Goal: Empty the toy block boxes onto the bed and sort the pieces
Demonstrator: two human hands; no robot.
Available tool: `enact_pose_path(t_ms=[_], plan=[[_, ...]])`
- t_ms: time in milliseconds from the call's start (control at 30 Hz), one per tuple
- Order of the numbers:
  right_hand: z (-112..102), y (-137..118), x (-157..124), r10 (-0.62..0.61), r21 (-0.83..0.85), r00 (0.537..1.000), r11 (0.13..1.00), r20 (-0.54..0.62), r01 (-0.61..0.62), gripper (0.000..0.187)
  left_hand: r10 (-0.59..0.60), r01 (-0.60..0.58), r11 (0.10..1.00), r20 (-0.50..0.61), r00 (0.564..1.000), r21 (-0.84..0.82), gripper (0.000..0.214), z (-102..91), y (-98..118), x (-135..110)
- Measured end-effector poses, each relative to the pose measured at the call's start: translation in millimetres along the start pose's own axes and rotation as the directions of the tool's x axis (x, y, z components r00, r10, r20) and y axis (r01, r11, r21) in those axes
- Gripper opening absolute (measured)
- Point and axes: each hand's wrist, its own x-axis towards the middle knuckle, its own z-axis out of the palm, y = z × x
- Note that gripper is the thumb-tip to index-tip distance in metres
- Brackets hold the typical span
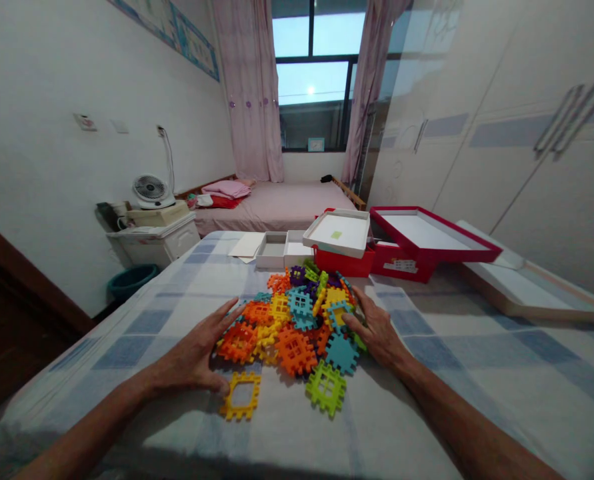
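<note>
A heap of interlocking plastic building tiles (295, 350) in orange, yellow, blue, green and purple lies on the checked cloth. My left hand (197, 353) is spread along the heap's left side, its thumb by a yellow square frame tile (241, 396). On the right, my right hand (377, 330) rests against the pile with fingers apart, the thumb over a blue tile (337, 313). A green window tile (326, 389) lies flat at the near edge of the heap. Neither hand is closed around a tile.
Behind the heap stand open white box trays (271, 250), a red box (344, 261) with a white lid (337, 230) on it, and a large red-rimmed lid (431, 233). A shallow tray (541, 290) lies at the right. Beyond are a bed (297, 199) and a small fan (151, 190).
</note>
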Motion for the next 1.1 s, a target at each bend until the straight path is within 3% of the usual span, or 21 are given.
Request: enact_pose_path(t_ms=[133, 400, 533, 667, 767, 900, 1033, 1100], plan=[[1, -1, -2, -0.03, -0.048, 0.999, 0.998, 0.037, 0.032, 0.07, 0.036, -0.036, 0.999, -0.039, 0.999, 0.007, 0.12, 21.9, 4, -4], [1, 2, 1, -0.037, -0.039, 0.996, 0.998, 0.078, 0.04, 0.068, 0.027, 0.001, 0.993, -0.238, 0.971, 0.118, 0.091, 40.5, 45, 53], [1, 1, -1, -0.057, -0.045, 0.996, 0.997, 0.063, 0.059, 0.068, 0.0, 0.056, 0.979, -0.27, 0.963, 0.196, 0.072, 43.4, 59, 70], [-4, -6, 6, -0.117, -0.146, 0.993, 0.983, -0.006, 0.115, 0.064, 0.025, 0.05, 0.977, -0.343, 0.939, 0.207, 0.064, 32.5, 66, 78], [-6, -24, 19, -0.124, -0.242, 0.991, 0.961, 0.045, 0.131, 0.058, -0.063, 0.131, 0.986, -0.482, 0.874, 0.107, 0.055, 18.1, 58, 91], [-1, -62, 28, -0.197, -0.219, 0.941, 0.94, 0.276, 0.262, 0.054, -0.281, 0.29, 0.954, -0.576, 0.768, -0.079, 0.051, 6.0, 26, 116], [-12, -92, 9, -0.332, -0.143, 0.861, 0.9, 0.384, 0.411, 0.064, -0.396, 0.361, 0.917, -0.49, 0.777, -0.169, 0.054, 11.8, -7, 124], [-26, -94, -10, -0.404, -0.101, 0.796, 0.863, 0.451, 0.495, 0.075, -0.428, 0.384, 0.904, -0.449, 0.785, -0.19, 0.054, 18.7, -18, 120]])
